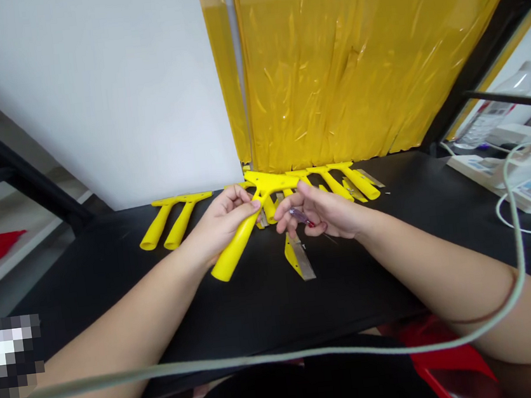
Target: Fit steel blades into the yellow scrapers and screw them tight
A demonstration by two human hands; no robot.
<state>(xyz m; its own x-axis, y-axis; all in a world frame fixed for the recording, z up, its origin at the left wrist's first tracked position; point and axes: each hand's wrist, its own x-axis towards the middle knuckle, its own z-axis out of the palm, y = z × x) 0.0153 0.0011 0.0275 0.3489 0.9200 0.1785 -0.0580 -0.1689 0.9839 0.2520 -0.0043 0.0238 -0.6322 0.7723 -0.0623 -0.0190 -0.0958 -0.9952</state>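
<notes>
My left hand (232, 219) is wrapped round the neck of a yellow T-shaped scraper handle (237, 247), raised above the black table and tilted, its open round end towards me. In my right hand (327, 211) a small screwdriver (300, 215) with a clear purple-red grip is tucked among the fingers, its thin shaft pointing down to the right. The thumb and fingertips of that hand are by the right end of the handle's crosspiece; whether they press on it I cannot tell. Below lies a yellow blade plate with a metal blade (304, 261).
Two yellow handles (179, 225) lie at the left, and several more (362, 183) lie behind my hands. A white power strip (482, 168) with cables and a plastic bottle (494, 106) are at the right. A pale cable (283, 355) hangs across the front. Yellow film (349, 55) covers the back.
</notes>
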